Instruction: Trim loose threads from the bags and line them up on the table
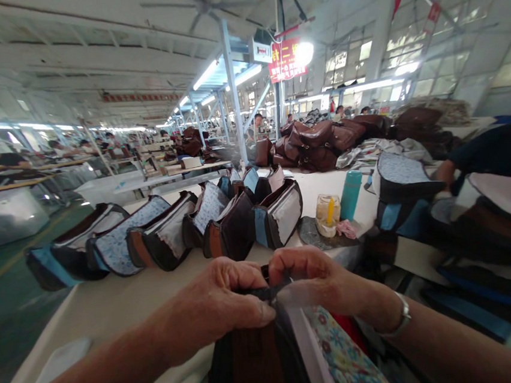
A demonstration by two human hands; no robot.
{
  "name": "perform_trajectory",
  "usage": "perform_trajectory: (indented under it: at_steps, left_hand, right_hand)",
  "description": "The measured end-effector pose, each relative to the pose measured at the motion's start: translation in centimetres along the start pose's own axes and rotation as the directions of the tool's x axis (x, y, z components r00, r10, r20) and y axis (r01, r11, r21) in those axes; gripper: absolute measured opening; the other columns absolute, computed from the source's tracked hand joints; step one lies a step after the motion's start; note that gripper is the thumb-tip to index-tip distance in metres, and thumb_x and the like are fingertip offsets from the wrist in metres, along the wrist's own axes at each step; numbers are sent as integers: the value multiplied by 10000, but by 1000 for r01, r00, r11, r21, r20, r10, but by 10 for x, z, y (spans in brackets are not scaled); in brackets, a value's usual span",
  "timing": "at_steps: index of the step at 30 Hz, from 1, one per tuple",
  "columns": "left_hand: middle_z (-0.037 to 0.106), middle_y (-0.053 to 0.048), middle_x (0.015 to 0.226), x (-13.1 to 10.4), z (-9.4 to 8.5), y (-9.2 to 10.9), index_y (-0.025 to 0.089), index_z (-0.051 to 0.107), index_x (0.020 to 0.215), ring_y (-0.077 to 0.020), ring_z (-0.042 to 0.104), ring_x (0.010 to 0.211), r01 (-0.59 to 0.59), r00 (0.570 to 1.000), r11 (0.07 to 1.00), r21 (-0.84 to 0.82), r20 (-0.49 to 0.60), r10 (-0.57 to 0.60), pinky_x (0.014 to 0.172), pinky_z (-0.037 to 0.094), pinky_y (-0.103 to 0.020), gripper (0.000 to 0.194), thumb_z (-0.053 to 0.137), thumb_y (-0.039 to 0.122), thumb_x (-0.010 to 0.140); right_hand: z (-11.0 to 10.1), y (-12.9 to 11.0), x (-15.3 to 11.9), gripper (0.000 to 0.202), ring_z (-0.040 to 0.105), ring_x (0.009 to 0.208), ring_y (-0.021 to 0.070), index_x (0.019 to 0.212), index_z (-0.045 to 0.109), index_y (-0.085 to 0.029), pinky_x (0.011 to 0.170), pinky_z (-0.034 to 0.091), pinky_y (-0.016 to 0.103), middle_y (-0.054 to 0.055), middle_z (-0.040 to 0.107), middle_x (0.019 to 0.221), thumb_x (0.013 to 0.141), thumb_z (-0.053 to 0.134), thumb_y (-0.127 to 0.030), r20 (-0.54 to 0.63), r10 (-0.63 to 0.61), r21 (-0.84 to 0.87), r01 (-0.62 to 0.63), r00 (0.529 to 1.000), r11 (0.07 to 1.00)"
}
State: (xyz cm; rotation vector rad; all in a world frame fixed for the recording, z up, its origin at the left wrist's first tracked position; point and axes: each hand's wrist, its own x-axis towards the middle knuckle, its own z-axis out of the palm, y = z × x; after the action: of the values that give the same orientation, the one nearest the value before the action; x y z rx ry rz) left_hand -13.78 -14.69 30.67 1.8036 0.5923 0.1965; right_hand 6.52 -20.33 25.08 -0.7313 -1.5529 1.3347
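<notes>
LH [227, 293], RH [320, 278] pinch bag [254, 369]; bags [160, 234] nr tbl [101, 305] edge

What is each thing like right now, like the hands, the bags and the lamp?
Left hand: pinching the dark piece
Right hand: pinching it too
Dark piece: held up by both hands
Striped bags: lined up
Brown bags: heaped
Teal container: standing
Lamp: lit
Ceiling fan: can't tell if spinning

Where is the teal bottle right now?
In the head view, the teal bottle stands right of centre on the table, just right of the glass jar with the yellow item.
</notes>
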Motion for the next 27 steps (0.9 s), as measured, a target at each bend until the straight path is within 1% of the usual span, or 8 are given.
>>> perform_trajectory:
  at_steps: [4, 7, 12, 17, 19, 22, 24, 27]
  left_hand:
    - [470, 15, 727, 5, -1, -2, 153, 598, 659, -135, 404, 681, 38, 999, 999, 24, 5, -38, 606, 283, -293, 286, 683, 419, 720]
    - [446, 21, 701, 9, 2, -2, 155, 583, 653, -130, 389, 658, 74, 997, 992, 98, -41, -70, 597, 279, -295, 354, 655, 480, 772]
    - [491, 21, 743, 12, 4, -2, 157, 604, 663, -135, 437, 704, 73, 996, 977, 198, -57, -63, 636, 311, -293, 212, 579, 318, 799]
    - [488, 28, 737, 9, 5, 0, 159, 552, 622, -131, 455, 714, 19, 999, 965, 261, -47, -7, 649, 320, -293, 195, 541, 259, 789]
    - [492, 26, 732, 9, 6, 0, 158, 536, 614, -134, 472, 729, -14, 999, 953, 303, -40, 27, 664, 326, -293, 186, 525, 237, 781]
    - [501, 26, 728, 11, 8, -1, 156, 534, 607, -130, 495, 739, -40, 997, 930, 365, -50, 62, 682, 341, -283, 172, 514, 194, 774]
    - [489, 31, 710, 12, 10, -2, 156, 517, 592, -120, 494, 729, -51, 995, 917, 397, -59, 82, 683, 345, -269, 185, 512, 168, 776]
    - [468, 36, 690, 14, 10, -3, 154, 497, 571, -108, 483, 711, -60, 994, 902, 427, -62, 95, 670, 336, -256, 207, 522, 153, 777]
  right_hand:
    - [-3, 4, 1, 164, 401, 591, 71, 790, 616, -133, 527, 312, 196, -40, 519, 684, 762, 733, -245, -73, 23, -31, -25, 997, 999]
    - [-4, 4, 1, 110, 407, 599, 73, 782, 630, -132, 529, 313, 192, -39, 526, 677, 741, 703, -204, -114, 22, -73, -31, 993, 997]
    - [-4, 3, -3, 121, 405, 579, 71, 762, 616, -135, 521, 314, 196, -43, 522, 657, 731, 702, -213, -124, 63, -50, -70, 990, 996]
    - [-5, -2, -6, 183, 447, 635, 80, 841, 631, -133, 560, 349, 196, -25, 556, 729, 769, 714, -280, -95, 67, -48, -72, 993, 996]
    - [-5, -4, -5, 183, 444, 629, 83, 830, 623, -140, 548, 341, 196, -30, 551, 717, 761, 728, -274, -92, 62, -102, -71, 994, 992]
    - [-4, -6, -2, 82, 428, 589, 82, 754, 603, -144, 518, 314, 197, -37, 530, 656, 736, 676, -176, -112, 36, -257, -63, 993, 964]
    - [-2, -6, -2, 38, 432, 579, 82, 731, 600, -144, 518, 314, 198, -35, 536, 644, 714, 624, -121, -125, 2, -360, -47, 992, 932]
    - [0, -5, -6, 59, 434, 566, 79, 730, 593, -148, 516, 315, 199, -37, 537, 639, 711, 601, -93, -133, -76, -452, 7, 988, 892]
